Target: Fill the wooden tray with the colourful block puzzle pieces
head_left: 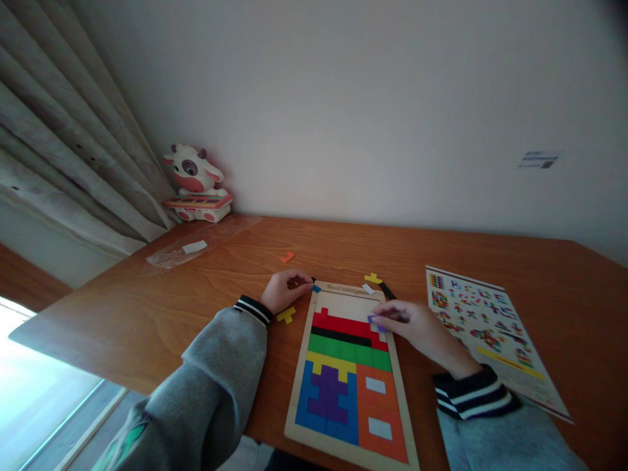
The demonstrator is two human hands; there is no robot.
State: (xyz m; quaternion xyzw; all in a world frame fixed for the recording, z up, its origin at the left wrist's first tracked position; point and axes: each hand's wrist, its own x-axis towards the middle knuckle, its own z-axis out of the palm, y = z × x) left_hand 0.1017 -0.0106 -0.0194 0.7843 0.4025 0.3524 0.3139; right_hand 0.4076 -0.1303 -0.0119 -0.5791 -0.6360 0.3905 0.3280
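Observation:
A wooden puzzle board (pixel 301 399) lies before me, partly filled with red, black, green, yellow, blue, purple and orange pieces. My right hand (pixel 405 320) pinches a small purple puzzle piece (pixel 377 322) over the board's upper right part, close to the red pieces (pixel 343 324). At the top left corner, my left hand (pixel 288 289) has its fingers curled, their tips against the frame. A small blue piece (pixel 316 288) shows by those fingertips; whether they grip anything is unclear. Below my left hand lies a yellow piece (pixel 286 315).
Loose yellow (pixel 373 278), black (pixel 387 290) and orange (pixel 287 257) pieces lie beyond the board, with a white piece (pixel 367 288) on its top edge. A printed sheet (pixel 490 320) is at right. Clear plastic wrapping (pixel 169 258) and a cow toy (pixel 196 186) are at left.

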